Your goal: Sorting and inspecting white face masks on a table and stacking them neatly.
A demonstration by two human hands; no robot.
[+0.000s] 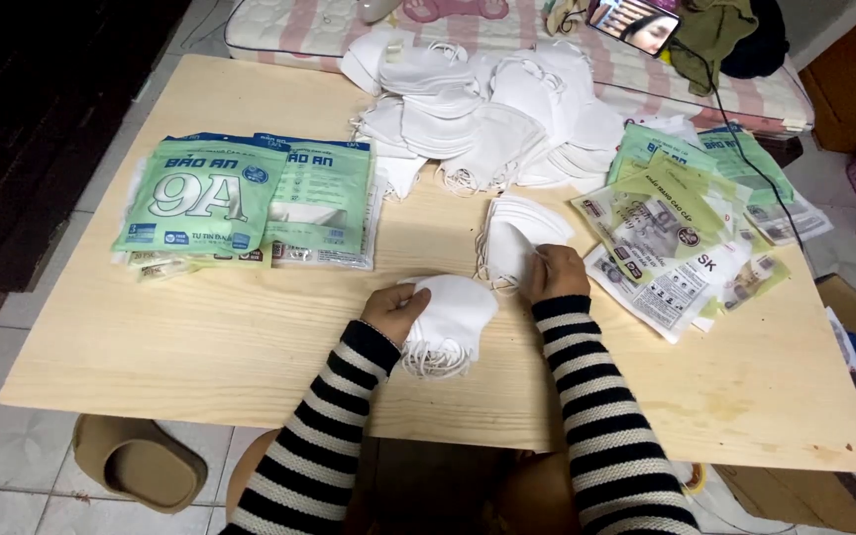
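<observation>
Both arms are reaching forward over the wooden table (200,337), each in a sleeve striped black and white. The left forearm is angling up and to the right from the table's near edge, and the left hand (393,312) is curling its fingers, thumb pressing inward, closing in a grip. The right forearm is rising more steeply from the same edge. The right hand (557,272) is lying farther in over the table, knuckles up, fingers bending down and pinching together.
</observation>
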